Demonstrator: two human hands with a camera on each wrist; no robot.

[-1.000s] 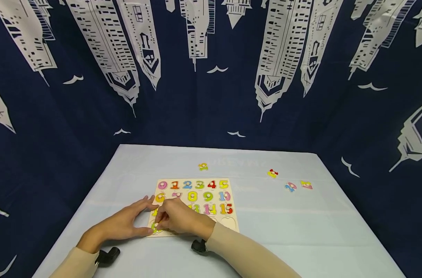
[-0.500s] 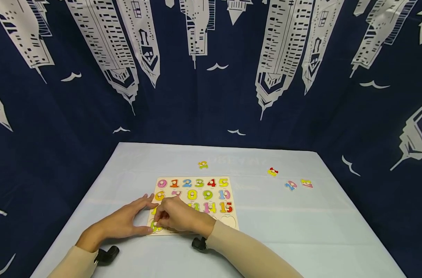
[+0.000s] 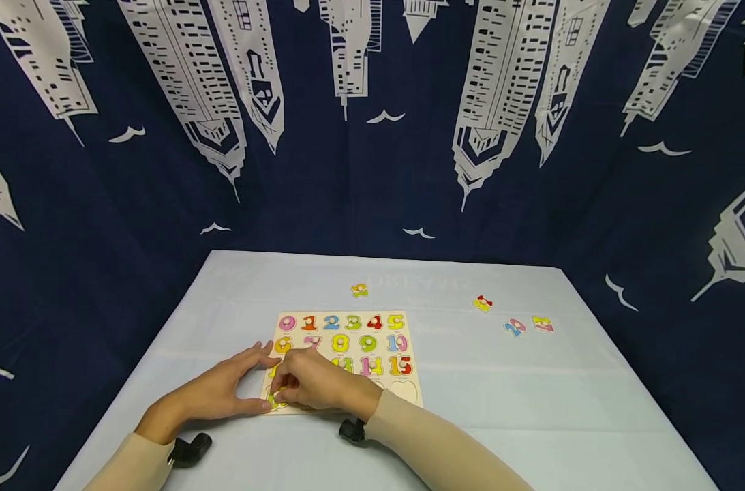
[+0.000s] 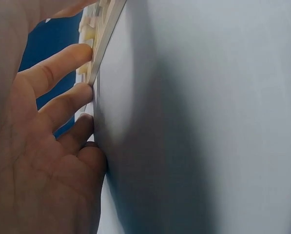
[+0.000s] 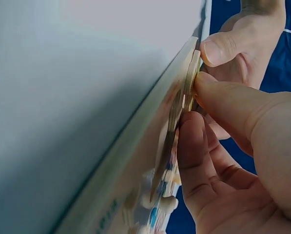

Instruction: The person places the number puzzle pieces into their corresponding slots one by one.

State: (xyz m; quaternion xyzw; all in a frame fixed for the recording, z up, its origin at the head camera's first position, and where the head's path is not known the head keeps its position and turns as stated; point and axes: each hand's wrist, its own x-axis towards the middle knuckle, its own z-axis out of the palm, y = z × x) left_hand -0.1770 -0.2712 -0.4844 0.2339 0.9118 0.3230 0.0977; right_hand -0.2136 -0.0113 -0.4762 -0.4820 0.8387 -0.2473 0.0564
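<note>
A wooden number puzzle board lies near the table's front, its upper rows filled with coloured number pieces. My left hand lies along its left edge, fingers extended and spread; in the left wrist view fingertips touch the board's edge. Over the lower left of the board, my right hand pinches a yellow-green number piece between thumb and fingers. From the right wrist, that piece appears at the board's corner, slightly raised on its slot. Its number is covered by fingers. A bare recess shows at the bottom right.
Loose number pieces lie beyond and right of the board: a yellow one, a red-and-yellow one, a pink-and-blue 20 and another yellow-and-pink one. A dark patterned cloth hangs behind the white table.
Both hands stay almost in place, with the right still pinching the number piece at the lower left corner. The head view has shifted slightly; the loose pieces lie as before.
</note>
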